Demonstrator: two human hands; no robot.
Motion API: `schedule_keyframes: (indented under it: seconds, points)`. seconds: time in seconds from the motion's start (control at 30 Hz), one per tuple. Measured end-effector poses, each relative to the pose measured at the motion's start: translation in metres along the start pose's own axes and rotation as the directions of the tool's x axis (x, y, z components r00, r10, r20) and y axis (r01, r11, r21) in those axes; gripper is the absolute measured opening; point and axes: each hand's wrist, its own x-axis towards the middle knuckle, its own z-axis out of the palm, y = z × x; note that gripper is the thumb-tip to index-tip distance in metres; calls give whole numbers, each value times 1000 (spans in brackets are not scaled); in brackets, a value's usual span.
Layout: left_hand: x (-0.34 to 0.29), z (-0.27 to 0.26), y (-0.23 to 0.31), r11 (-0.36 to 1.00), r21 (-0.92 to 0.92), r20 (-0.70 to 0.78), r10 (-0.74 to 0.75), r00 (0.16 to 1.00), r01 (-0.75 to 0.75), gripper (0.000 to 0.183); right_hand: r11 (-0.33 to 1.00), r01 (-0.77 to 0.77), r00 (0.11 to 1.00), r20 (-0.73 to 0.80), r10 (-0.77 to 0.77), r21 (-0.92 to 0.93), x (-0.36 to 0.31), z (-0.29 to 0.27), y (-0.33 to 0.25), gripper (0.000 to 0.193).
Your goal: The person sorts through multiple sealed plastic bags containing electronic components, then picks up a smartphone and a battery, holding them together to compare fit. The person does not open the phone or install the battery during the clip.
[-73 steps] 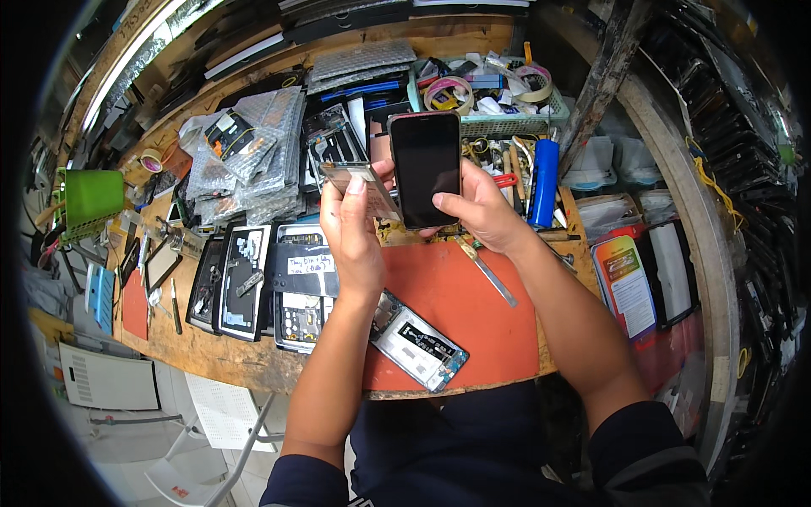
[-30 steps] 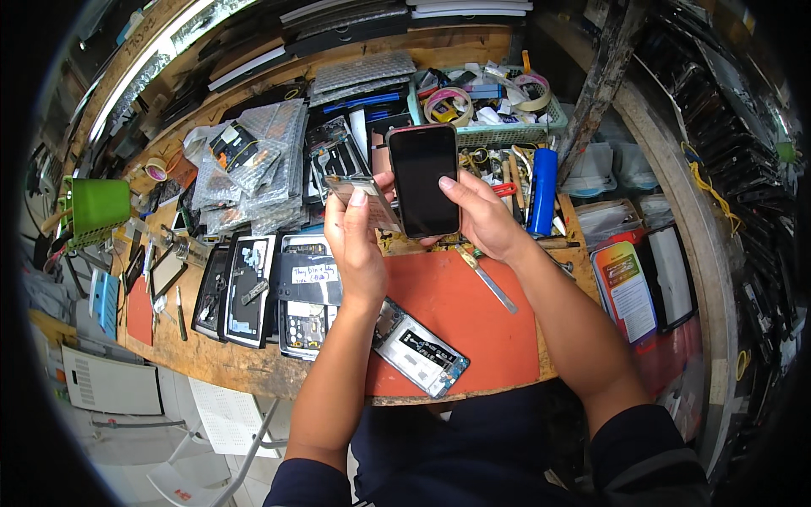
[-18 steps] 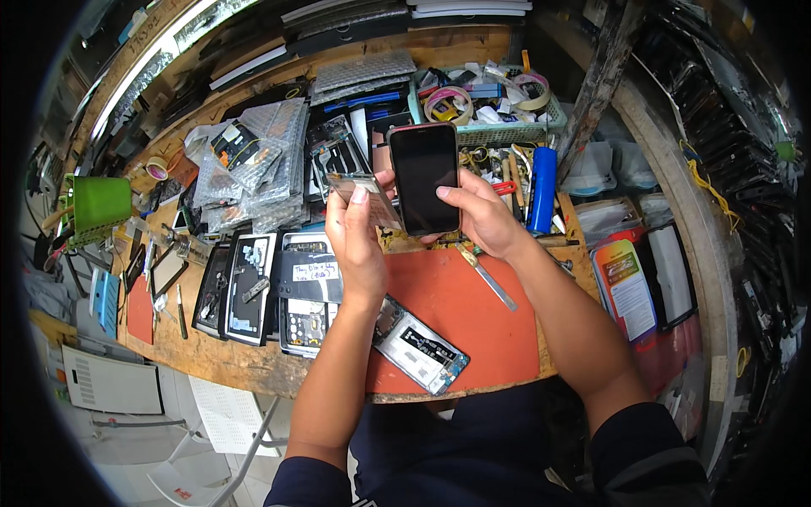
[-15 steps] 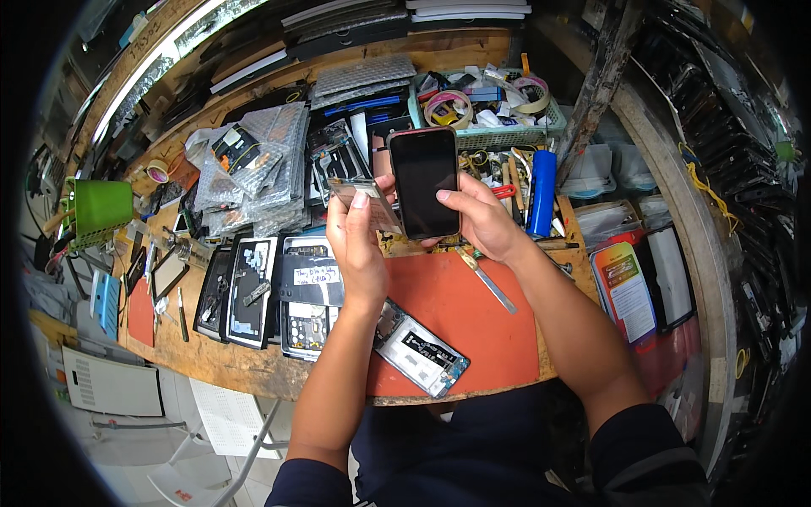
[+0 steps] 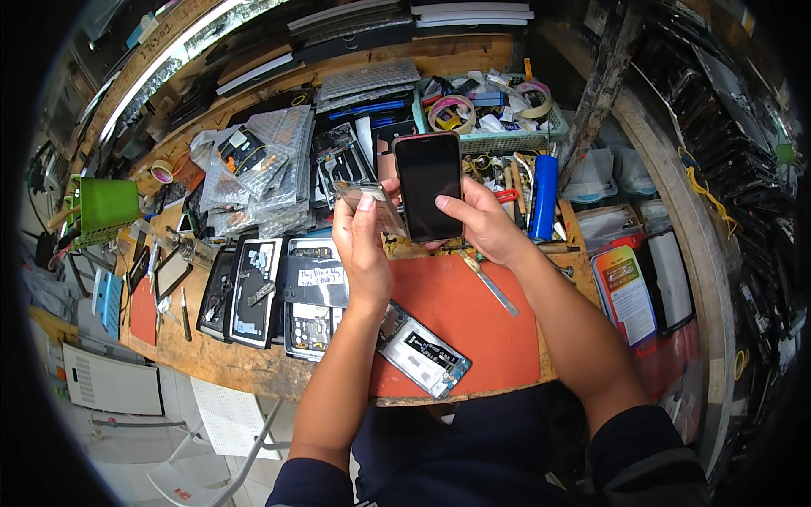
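My right hand [image 5: 490, 224] is closed round a smartphone [image 5: 428, 186] with a dark screen, thumb on its glass. The phone is upright above the far edge of the orange mat [image 5: 498, 355]. Close to its left side, my left hand [image 5: 363, 241] grips a thin, flat, clear-and-greyish rectangular piece, tilted, its exact kind unclear. Below my hands lies an opened phone [image 5: 422, 351] with its inner parts showing, partly hidden by my left forearm. A flat metal blade tool [image 5: 494, 287] rests on the mat near my right wrist.
Opened tablets [image 5: 253, 291] lie left of the mat. Bubble-wrapped packets [image 5: 253, 182] are piled behind them. A green basket [image 5: 545, 127] of tape rolls and small parts stands at the back, with a blue cylinder [image 5: 543, 196] nearer. A wooden post [image 5: 600, 76] rises at right.
The whole view has shifted very slightly. Both hands keep their holds on the phone and the flat piece, with hardly any movement between them.
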Motion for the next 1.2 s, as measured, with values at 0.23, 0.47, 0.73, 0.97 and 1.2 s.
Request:
schedule_keyframes:
  seconds: [0.23, 0.47, 0.73, 0.97, 1.2]
  points:
    - [1, 0, -3, 1000, -23, -3, -11, 1000, 11, 40, 999, 25, 1000, -2, -25, -22, 0, -1, 2, 28]
    - [1, 0, -2, 1000, -29, -10, -5, 1000, 5, 39, 999, 28, 996, 80, -30, 23, 2, -9, 4, 34]
    - [-2, 4, 0, 999, -22, 15, 27, 1000, -27, 39, 995, 90, 994, -50, -92, -47, 1, 4, -1, 37]
    - [-4, 4, 3, 997, -63, 27, 34, 999, -32, 37, 994, 97, 990, -102, -101, -47, 1, 8, -1, 42]
    - [-1, 5, 4, 999, -23, 6, 22, 1000, -22, 38, 997, 69, 996, -51, -68, 27, 2, 4, -2, 40]
